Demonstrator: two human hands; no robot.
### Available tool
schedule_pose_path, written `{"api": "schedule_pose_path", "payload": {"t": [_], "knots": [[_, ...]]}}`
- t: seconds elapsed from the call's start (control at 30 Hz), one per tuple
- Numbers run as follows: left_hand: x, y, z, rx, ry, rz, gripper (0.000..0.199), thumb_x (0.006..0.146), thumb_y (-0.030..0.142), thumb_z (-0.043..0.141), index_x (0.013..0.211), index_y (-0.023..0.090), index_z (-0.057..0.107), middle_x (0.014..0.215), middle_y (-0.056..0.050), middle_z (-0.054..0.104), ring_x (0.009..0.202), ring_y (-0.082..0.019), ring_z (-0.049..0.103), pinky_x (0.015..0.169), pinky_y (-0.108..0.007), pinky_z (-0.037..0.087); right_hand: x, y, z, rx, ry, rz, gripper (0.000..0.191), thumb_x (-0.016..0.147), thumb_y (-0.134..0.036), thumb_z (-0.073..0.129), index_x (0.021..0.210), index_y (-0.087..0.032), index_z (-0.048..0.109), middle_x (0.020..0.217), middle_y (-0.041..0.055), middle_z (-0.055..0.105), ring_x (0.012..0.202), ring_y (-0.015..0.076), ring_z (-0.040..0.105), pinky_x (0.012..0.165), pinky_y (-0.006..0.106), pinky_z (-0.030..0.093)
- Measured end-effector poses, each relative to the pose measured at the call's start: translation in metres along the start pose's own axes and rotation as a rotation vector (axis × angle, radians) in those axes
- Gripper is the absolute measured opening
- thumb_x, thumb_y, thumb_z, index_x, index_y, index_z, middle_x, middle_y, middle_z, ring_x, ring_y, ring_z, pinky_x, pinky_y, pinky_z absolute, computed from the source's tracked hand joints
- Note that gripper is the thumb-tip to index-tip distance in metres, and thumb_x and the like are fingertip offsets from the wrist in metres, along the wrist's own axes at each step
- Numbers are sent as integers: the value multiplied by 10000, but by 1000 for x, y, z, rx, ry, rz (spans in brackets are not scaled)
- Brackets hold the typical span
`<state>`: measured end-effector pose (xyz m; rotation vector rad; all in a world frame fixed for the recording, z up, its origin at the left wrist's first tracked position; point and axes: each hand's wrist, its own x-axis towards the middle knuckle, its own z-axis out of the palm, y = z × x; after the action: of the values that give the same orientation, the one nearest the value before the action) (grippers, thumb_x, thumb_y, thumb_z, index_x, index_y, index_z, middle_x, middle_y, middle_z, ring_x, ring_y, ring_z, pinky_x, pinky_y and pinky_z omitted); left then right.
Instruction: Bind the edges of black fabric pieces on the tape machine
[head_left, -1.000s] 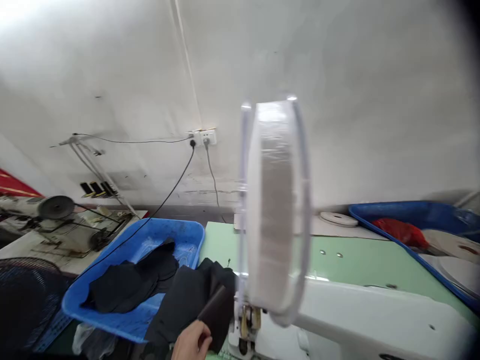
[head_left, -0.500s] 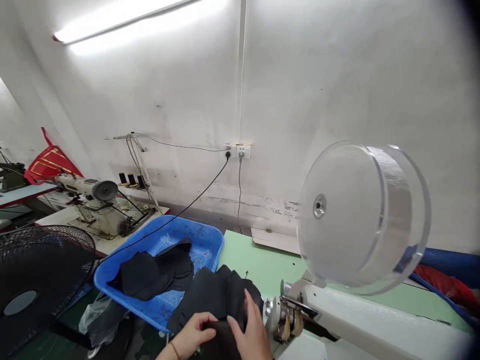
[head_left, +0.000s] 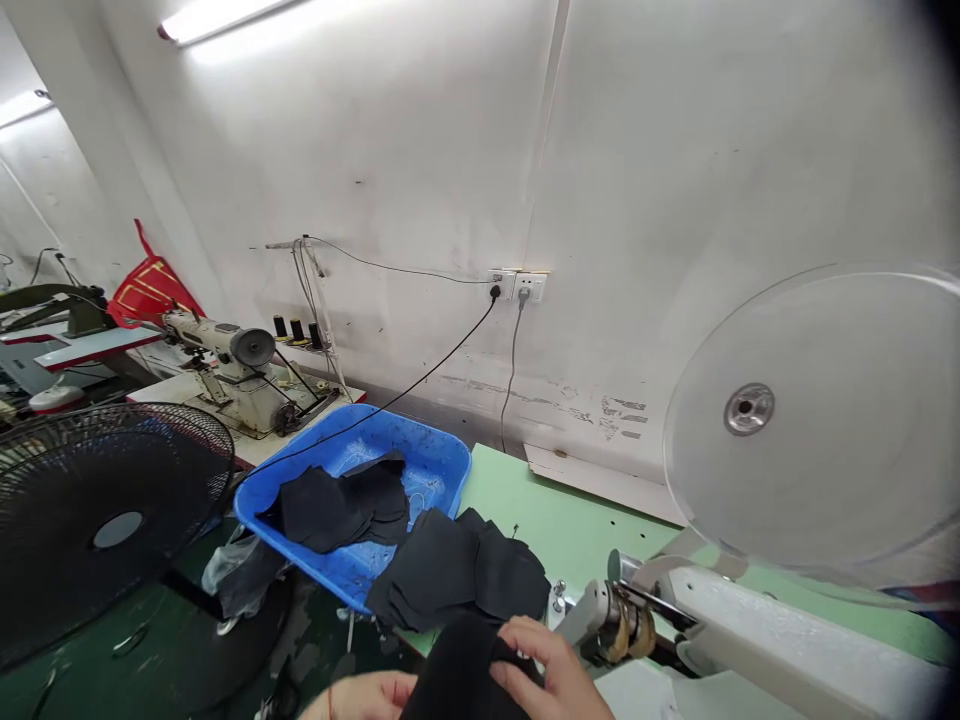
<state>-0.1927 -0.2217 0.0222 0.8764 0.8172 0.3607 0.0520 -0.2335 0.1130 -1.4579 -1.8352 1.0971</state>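
Note:
A black fabric piece [head_left: 457, 670] is held up at the bottom centre. My right hand [head_left: 551, 668] pinches its upper right edge between thumb and fingers. At its lower left, my left hand [head_left: 364, 695] grips the fabric, its fingertips partly hidden behind the cloth. Just beyond lies a pile of black fabric pieces [head_left: 469, 568] on the green table [head_left: 547, 500], overlapping the tub's edge. More black pieces [head_left: 341, 503] rest inside the blue tub [head_left: 442, 450].
A white sewing machine [head_left: 780, 620] with a large clear disc [head_left: 817, 430] stands on the right. At left are a black fan [head_left: 112, 500] and another sewing machine [head_left: 240, 375]. A black cable [head_left: 420, 380] runs from the wall socket across the tub.
The view has swung left. My hands have brought the black piece up and turned it, now away from the pile. The right hand has closed from spread fingers to a pinch.

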Motion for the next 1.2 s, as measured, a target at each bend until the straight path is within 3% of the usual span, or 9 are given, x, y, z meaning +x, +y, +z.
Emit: {"api": "schedule_pose_path", "payload": {"t": [0.07,0.13,0.2,0.23,0.3,0.47,0.63,0.87,1.2], "knots": [[-3,29,2,95,-69,0,603,613,554,701,1110,221,627,1015,-67,677,996,-275,593,904,-427,418,-7,-13,-9,-53,-109,-17,118,716,-193,552,623,-215,621,700,14,618,715,187,565,692,296,445],[-3,67,16,160,-147,149,623,761,627,508,1252,243,527,1254,-68,567,1158,-264,499,974,-427,368,-15,-24,-16,-58,-151,-36,127,711,-161,539,666,-230,636,742,8,646,724,182,569,710,285,439],[1,102,38,434,-335,310,720,704,605,605,1309,239,468,1323,-79,511,1231,-276,432,1029,-416,311,-23,-33,-22,-64,-133,-37,145,718,-160,525,697,-239,644,775,8,666,739,185,575,723,282,435],[4,115,51,615,-326,412,769,625,568,701,1288,240,492,1292,-81,539,1220,-281,442,1049,-415,277,-27,-36,-25,-72,-116,-23,149,717,-161,520,703,-240,646,771,8,671,732,187,576,706,277,436],[10,129,75,878,-238,565,624,656,540,693,1185,229,583,1173,-90,613,1181,-275,475,1077,-439,198,-35,-39,-33,-83,-73,17,149,702,-164,525,718,-241,652,744,2,680,702,187,575,662,267,438],[17,121,107,948,-195,639,318,750,474,623,829,170,671,903,-68,648,841,-177,595,800,-263,426,-52,-41,-51,-29,52,82,121,710,-260,561,780,-263,660,737,-9,691,670,191,570,611,262,453],[15,118,121,895,-60,490,162,709,280,640,824,166,641,685,30,550,646,-109,474,624,-198,371,-62,-36,-55,-40,124,129,203,750,-374,501,769,-247,658,710,17,677,671,210,574,618,288,456],[18,114,130,683,-109,313,196,650,264,623,806,149,603,628,61,433,607,-90,373,561,-191,317,-68,-26,-53,4,74,244,221,741,-363,482,700,-216,641,677,17,634,692,209,554,611,281,430],[29,103,144,702,84,334,106,639,199,583,717,136,620,615,38,499,609,-103,415,582,-210,336,-68,-17,-51,54,60,269,116,732,-300,468,693,-206,524,665,-18,491,696,175,450,637,274,368]]}}
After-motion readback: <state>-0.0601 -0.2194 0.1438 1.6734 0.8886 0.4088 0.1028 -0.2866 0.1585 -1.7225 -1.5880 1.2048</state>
